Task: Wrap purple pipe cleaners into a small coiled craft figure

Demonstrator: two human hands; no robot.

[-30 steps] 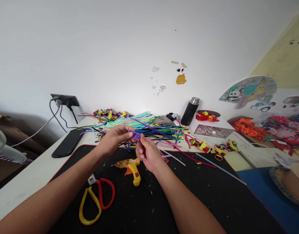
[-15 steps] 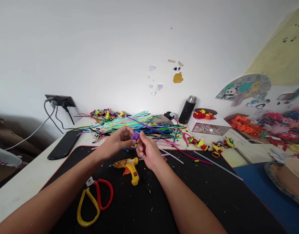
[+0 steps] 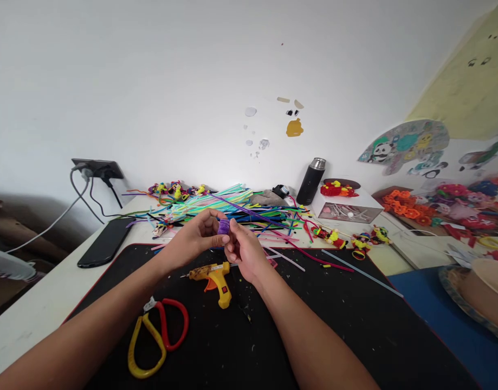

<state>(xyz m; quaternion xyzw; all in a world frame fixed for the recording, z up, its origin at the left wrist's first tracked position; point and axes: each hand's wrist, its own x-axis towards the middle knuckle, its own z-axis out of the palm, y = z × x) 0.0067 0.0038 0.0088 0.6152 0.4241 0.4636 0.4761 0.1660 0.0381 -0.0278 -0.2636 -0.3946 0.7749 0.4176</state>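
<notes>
A small purple fuzzy coil (image 3: 223, 227) is pinched between the fingertips of both hands, above the back part of the black mat (image 3: 314, 325). My left hand (image 3: 198, 235) grips it from the left, and my right hand (image 3: 244, 246) holds its right side. Just below the hands lies a yellow glue gun (image 3: 218, 281), its nozzle pointing left. Scissors with one red and one yellow handle (image 3: 147, 374) rest nearer, beside my left forearm. Behind the hands spreads a pile of multicoloured pipe cleaners (image 3: 220, 199).
A black phone (image 3: 104, 244) lies at the left. At the back right stand a black bottle (image 3: 311, 181) and a white box (image 3: 348, 212). Small colourful figures (image 3: 360, 244) lie right of the pile. A straw hat (image 3: 476, 298) is at the far right.
The purple coil has turned slightly between the fingers and now shows more of its ridged side. Both hands keep nearly the same place; the view has shifted slightly.
</notes>
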